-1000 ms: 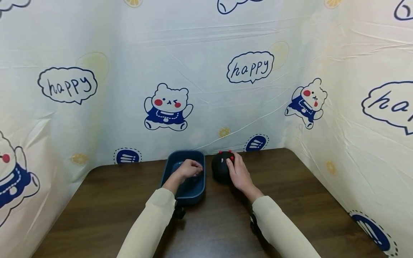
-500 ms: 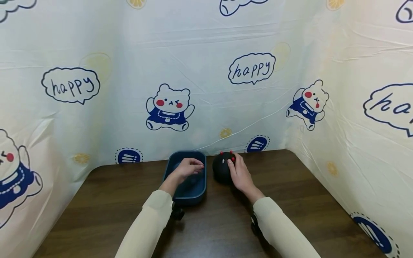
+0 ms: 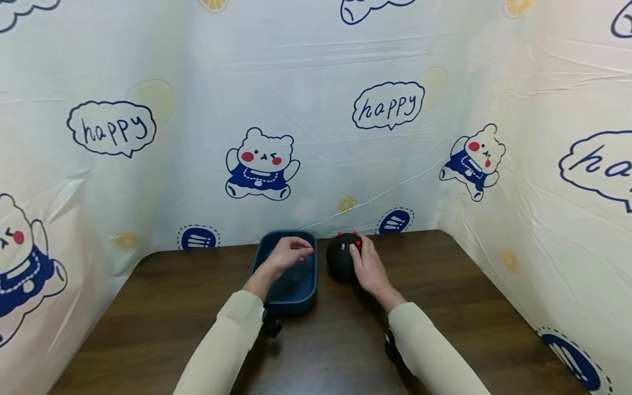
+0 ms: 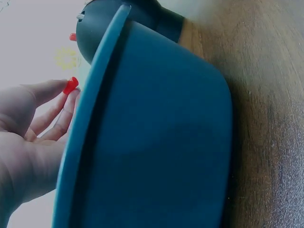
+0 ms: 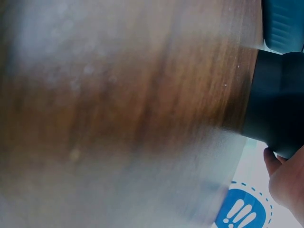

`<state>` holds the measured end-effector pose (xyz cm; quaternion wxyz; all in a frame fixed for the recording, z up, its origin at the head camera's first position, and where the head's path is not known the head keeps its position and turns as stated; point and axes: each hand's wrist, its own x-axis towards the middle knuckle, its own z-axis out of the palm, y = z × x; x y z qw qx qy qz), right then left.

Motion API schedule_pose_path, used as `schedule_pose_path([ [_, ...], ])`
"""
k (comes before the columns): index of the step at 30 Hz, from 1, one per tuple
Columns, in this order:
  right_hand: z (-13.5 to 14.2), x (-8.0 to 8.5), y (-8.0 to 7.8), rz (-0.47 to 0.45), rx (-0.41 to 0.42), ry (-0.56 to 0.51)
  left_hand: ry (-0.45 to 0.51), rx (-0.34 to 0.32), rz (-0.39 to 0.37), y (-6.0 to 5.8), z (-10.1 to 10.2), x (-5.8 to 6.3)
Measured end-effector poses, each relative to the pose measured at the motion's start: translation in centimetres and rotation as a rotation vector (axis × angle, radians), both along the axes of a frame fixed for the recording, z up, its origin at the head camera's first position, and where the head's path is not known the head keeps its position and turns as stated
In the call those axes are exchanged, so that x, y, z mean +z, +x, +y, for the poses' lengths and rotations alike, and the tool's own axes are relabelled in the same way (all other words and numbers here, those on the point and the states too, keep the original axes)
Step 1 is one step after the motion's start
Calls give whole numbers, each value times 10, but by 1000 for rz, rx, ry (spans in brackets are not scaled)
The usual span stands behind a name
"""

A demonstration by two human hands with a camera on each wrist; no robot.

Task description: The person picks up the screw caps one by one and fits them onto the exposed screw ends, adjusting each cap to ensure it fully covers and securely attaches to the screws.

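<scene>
My left hand is over the blue rectangular tub, its fingertips close to the tub's right rim. Between thumb and fingers it pinches a small red peg, plainest in the left wrist view. Just right of the tub, a black ball-shaped body stands on a dark base. Several red pegs stick out near its top, along with a small silver piece. My right hand grips this ball from its right side, thumb toward the front. The far fingers are hidden behind it.
Both the tub and the black ball stand near the back edge of the brown wooden table. A patterned white curtain with bears and "happy" bubbles hangs behind and along both sides.
My left hand has risen a little out of the tub toward its right rim, still pinching the red peg. The right hand keeps its grip on the black ball. The head view has shifted slightly.
</scene>
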<state>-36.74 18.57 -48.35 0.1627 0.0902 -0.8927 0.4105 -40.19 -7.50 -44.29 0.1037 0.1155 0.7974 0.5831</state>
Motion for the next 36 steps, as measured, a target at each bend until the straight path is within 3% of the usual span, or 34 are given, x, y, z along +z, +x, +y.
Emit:
schedule_pose_path([
  [13, 1, -1, 1, 14, -5, -5, 10, -51, 125, 2, 16, 14],
  [24, 1, 1, 1, -4, -15, 6, -35, -36, 196, 7, 36, 28],
  [36, 0, 1, -1, 3, -5, 2, -53, -45, 263, 7, 53, 30],
])
